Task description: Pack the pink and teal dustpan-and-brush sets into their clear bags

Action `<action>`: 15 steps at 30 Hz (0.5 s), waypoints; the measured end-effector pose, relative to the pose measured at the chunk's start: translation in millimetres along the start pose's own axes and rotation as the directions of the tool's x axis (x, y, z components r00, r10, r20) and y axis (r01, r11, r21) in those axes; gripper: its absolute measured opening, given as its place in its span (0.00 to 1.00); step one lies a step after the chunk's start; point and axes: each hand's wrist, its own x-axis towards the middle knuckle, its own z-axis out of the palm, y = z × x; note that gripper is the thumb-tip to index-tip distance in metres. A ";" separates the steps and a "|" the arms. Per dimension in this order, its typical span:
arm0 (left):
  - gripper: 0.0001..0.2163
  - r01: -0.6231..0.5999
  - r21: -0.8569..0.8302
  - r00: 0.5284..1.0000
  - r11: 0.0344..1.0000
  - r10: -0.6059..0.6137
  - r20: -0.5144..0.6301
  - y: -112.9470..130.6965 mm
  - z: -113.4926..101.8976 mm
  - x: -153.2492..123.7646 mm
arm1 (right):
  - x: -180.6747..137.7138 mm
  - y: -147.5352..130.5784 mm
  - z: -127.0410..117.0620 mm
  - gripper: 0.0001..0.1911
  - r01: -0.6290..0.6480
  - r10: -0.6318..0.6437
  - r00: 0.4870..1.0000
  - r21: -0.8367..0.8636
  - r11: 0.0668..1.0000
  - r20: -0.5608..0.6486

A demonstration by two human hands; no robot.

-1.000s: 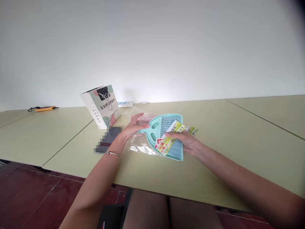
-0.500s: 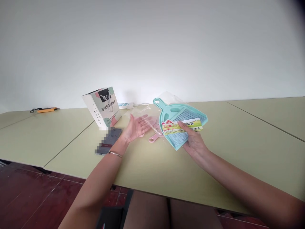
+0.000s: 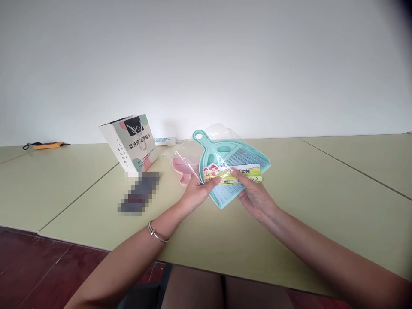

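Head view: teal dustpan set (image 3: 225, 153) in clear wrap, centre of frame, held tilted over the table (image 3: 305, 206).
Long axis: handle to upper left, wide bristle end to lower right.
Left hand (image 3: 196, 193): fingers closed on the set's left edge, thumb at the label (image 3: 225, 171).
Right hand (image 3: 255, 195): fingers pinch the label's right part.
Behind: pink dustpan (image 3: 182, 166), left of centre.

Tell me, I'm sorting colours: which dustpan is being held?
The teal dustpan, gripped by the left hand and right hand at its label; the pink dustpan lies on the table behind.
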 end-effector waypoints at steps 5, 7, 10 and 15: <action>0.21 0.194 -0.029 0.980 0.981 -0.195 -0.031 6.4 -22.1 12.3 | 27.3 -30.7 -20.2 0.16 -0.192 0.283 0.928 -0.336 0.922 0.245; 0.19 0.237 -0.052 0.970 0.970 -0.239 -0.037 4.8 -30.3 17.5 | 40.6 -43.1 -34.6 0.13 -0.177 0.392 0.867 -0.546 0.819 0.307; 0.20 0.276 -0.093 0.961 0.957 -0.277 0.002 1.7 -41.1 23.5 | 54.6 -51.6 -52.8 0.17 -0.073 0.365 0.905 -0.763 0.642 0.220; 0.22 0.358 -0.076 0.932 0.931 -0.351 0.087 0.4 -50.6 26.6 | 56.7 -40.0 -58.1 0.30 -0.050 0.324 0.887 -0.630 0.775 0.328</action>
